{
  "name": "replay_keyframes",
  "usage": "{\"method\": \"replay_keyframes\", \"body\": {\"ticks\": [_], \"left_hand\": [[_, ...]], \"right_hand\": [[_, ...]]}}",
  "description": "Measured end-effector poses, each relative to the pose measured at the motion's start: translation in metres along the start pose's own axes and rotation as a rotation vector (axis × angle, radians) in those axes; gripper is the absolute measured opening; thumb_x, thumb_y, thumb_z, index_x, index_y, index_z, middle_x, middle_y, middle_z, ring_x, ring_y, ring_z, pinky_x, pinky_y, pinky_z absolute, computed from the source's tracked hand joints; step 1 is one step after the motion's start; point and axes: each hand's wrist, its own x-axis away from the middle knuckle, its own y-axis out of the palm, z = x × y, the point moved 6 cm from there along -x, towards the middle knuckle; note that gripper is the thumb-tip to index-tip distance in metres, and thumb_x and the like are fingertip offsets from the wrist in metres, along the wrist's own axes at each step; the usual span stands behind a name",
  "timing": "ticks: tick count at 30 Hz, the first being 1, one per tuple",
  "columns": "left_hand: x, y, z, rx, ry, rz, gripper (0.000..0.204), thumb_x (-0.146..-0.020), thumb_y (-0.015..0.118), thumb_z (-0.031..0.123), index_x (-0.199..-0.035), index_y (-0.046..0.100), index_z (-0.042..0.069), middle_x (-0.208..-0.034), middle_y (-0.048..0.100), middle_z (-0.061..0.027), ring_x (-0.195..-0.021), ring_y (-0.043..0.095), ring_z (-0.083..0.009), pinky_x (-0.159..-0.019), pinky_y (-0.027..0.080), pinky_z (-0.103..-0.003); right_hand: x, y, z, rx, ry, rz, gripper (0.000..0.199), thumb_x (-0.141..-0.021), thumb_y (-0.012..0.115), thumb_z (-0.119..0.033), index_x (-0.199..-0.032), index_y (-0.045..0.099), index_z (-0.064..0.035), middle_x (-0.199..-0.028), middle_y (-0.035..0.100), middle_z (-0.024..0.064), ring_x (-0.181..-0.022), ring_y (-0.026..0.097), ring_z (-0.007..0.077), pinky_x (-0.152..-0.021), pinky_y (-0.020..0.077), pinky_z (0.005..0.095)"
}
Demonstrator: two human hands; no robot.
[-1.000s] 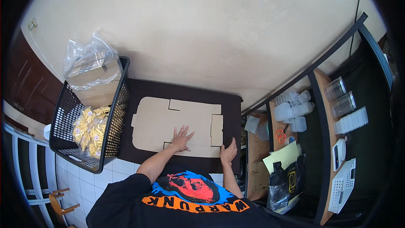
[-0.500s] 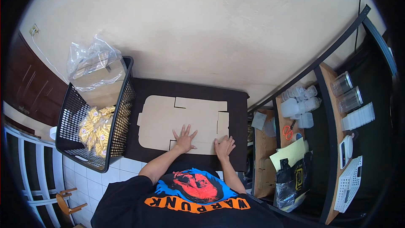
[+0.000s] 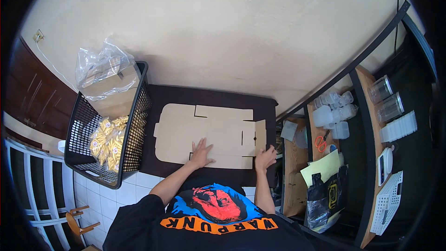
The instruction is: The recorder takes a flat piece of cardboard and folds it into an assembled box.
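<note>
A flat tan cardboard box blank (image 3: 209, 132) with cut slots and rounded left corners lies on a dark cloth-covered table (image 3: 204, 94). My left hand (image 3: 200, 154) rests open on its near middle part, fingers spread and pressing down. Along the right end of the blank, a narrow flap (image 3: 261, 135) stands folded up. My right hand (image 3: 265, 158) is at the near end of that flap, with its fingers closed on the edge; the fingertips are partly hidden.
At left stands a black plastic basket (image 3: 144, 97) with bags of yellow snack pieces (image 3: 108, 144) and a plastic-wrapped carton (image 3: 111, 88). Shelving at right bears clear containers (image 3: 332, 116), orange-handled scissors (image 3: 320, 143) and a white perforated tray (image 3: 388, 204). The wall borders the table's far side.
My right hand has moved right, off the blank's surface to its right end. The end flap has come up from flat. My left hand stays on the cardboard.
</note>
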Motion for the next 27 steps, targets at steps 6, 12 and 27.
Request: {"method": "replay_keyframes", "body": {"ticks": [6,12,27], "left_hand": [[0.058,-0.037,-0.092,0.131,-0.427,0.492,0.066,-0.079,0.083,0.037,-0.131,0.063,0.001,-0.15,0.043,-0.0307,-0.145,0.034,-0.0436,-0.118,0.019,-0.066],[0.116,-0.082,-0.151,0.158,-1.032,0.46,0.083,-0.076,0.085,0.045,-0.135,0.05,-0.002,-0.132,0.051,-0.0287,-0.13,0.045,-0.0447,-0.108,0.035,-0.061],[0.097,-0.123,-0.144,0.56,-0.591,0.744,0.041,-0.077,0.088,0.027,-0.097,0.071,-0.005,-0.089,0.076,-0.015,-0.08,0.074,-0.0236,-0.074,0.057,-0.039]], "right_hand": [[-0.006,0.007,0.04,0.11,0.157,-0.163,0.062,-0.084,0.074,-0.015,-0.14,0.048,-0.0032,-0.13,0.05,0.028,-0.126,0.047,0.0466,-0.098,0.0409,0.0596],[0.028,0.009,0.009,-0.155,-0.284,-0.013,0.046,-0.084,0.068,-0.008,-0.127,0.057,0.0022,-0.12,0.059,0.0262,-0.111,0.056,0.0442,-0.092,0.0422,0.0594],[0.075,0.058,-0.042,0.162,-0.479,-0.638,0.075,-0.076,0.083,-0.027,-0.138,0.048,-0.0041,-0.148,0.043,0.0305,-0.141,0.038,0.0468,-0.11,0.0371,0.0643]]}}
